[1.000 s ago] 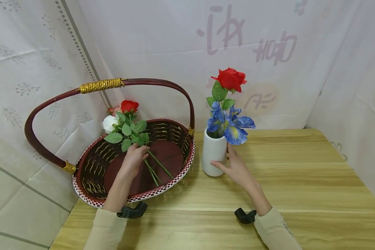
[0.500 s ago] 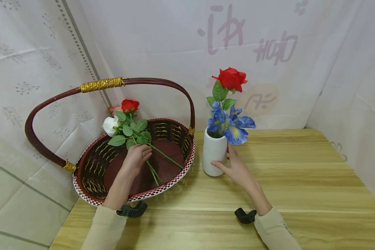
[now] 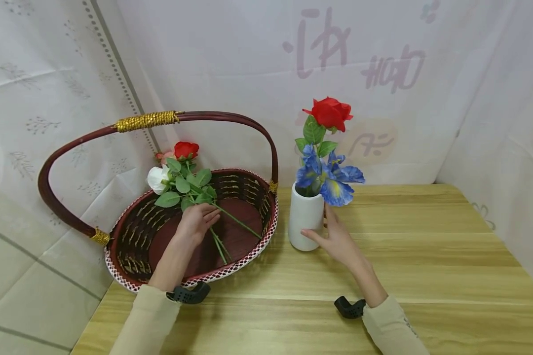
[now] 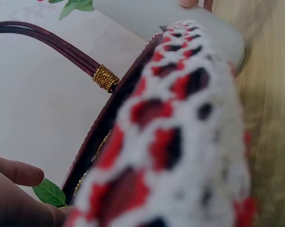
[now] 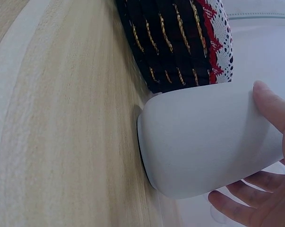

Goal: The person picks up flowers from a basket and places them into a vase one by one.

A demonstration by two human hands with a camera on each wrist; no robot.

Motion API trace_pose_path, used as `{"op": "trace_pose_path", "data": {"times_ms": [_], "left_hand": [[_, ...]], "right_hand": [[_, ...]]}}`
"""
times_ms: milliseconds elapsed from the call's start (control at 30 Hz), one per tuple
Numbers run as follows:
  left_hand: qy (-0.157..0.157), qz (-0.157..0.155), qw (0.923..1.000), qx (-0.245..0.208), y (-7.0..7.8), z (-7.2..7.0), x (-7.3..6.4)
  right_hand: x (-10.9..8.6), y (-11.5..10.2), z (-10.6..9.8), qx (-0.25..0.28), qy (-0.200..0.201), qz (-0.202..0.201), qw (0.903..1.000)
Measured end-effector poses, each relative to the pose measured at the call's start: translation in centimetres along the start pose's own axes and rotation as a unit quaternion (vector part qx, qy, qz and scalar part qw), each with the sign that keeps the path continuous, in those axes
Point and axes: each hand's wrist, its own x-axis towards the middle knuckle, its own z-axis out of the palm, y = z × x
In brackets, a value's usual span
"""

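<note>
My left hand is over the basket, at the stems just below the leaves. Its thumb shows beside a green leaf in the left wrist view; whether its fingers pinch a stem is hidden. A white rose, a red rose and a pink bloom lie at the basket's far left rim. My right hand holds the upright white vase from the right, thumb in front, fingers behind. In the vase stand a red rose and a blue iris.
The dark woven basket has lace trim along its rim and a tall arched handle. It stands on the wooden table, left of the vase. Patterned white cloth hangs behind and at both sides.
The flowers in the basket have shifted slightly right, and one stem's end has swung right toward the rim. My left hand has moved slightly right. The right hand stays at the vase.
</note>
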Motion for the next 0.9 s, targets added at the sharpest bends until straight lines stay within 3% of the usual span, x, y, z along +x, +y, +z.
{"op": "trace_pose_path", "data": {"times_ms": [200,567,900], "left_hand": [[0.009,-0.008,0.9998,-0.016,-0.02,0.04,0.36],[0.042,0.017,0.9989,0.010,-0.47,0.09,0.43],[0.044,0.055,0.9970,-0.033,-0.59,0.08,0.36]], "right_hand": [[0.01,0.11,0.05,-0.002,0.000,-0.001,1.0000],[0.06,0.01,0.02,-0.006,-0.006,0.007,0.9999],[0.02,-0.07,0.00,-0.005,-0.004,0.004,1.0000]]}}
